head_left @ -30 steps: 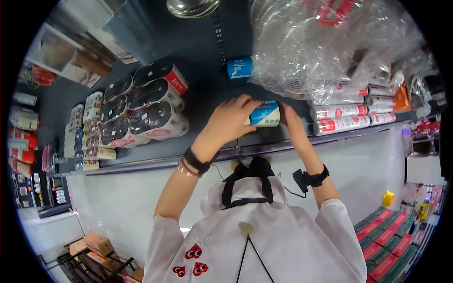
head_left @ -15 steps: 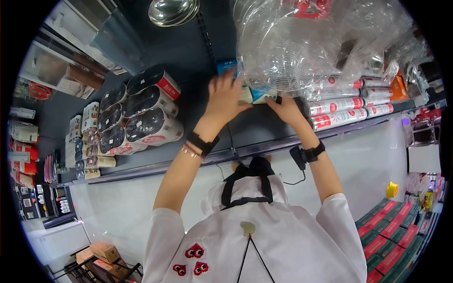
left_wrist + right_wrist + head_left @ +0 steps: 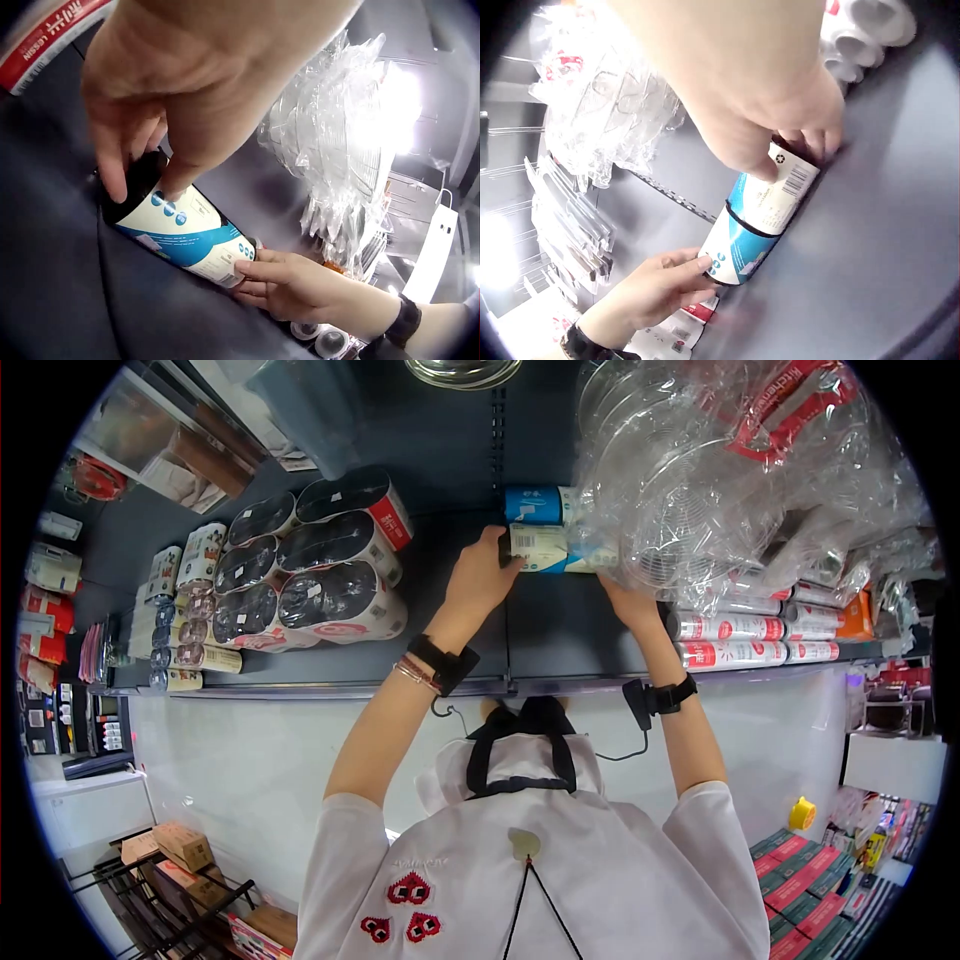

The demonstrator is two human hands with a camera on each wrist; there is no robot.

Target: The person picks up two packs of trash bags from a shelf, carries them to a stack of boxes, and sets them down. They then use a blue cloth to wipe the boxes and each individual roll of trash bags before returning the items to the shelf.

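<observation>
Two rolls with cream-and-blue labels lie end to end on the dark shelf: the left roll [image 3: 538,548] [image 3: 169,219] [image 3: 736,247] and the right roll [image 3: 592,556] [image 3: 223,264] [image 3: 774,196]. My left hand [image 3: 478,575] [image 3: 176,90] [image 3: 656,289] grips the left roll's outer end, thumb on its label. At the opposite end, my right hand [image 3: 632,606] [image 3: 292,285] [image 3: 769,101] holds the right roll between thumb and fingers. Just behind them lies a blue roll [image 3: 533,505], partly hidden by plastic wrapping.
Plastic-wrapped wire strainers [image 3: 660,500] overhang the rolls at the right. Red-and-white rolls [image 3: 730,652] lie near the right front edge; black-topped packs [image 3: 340,600] stand at the left. The shelf's front edge [image 3: 400,688] runs below my hands.
My left hand has moved from beside the rolls onto the left end. The cream-and-blue rolls now lie in line, further back than a second ago, and the view has shifted.
</observation>
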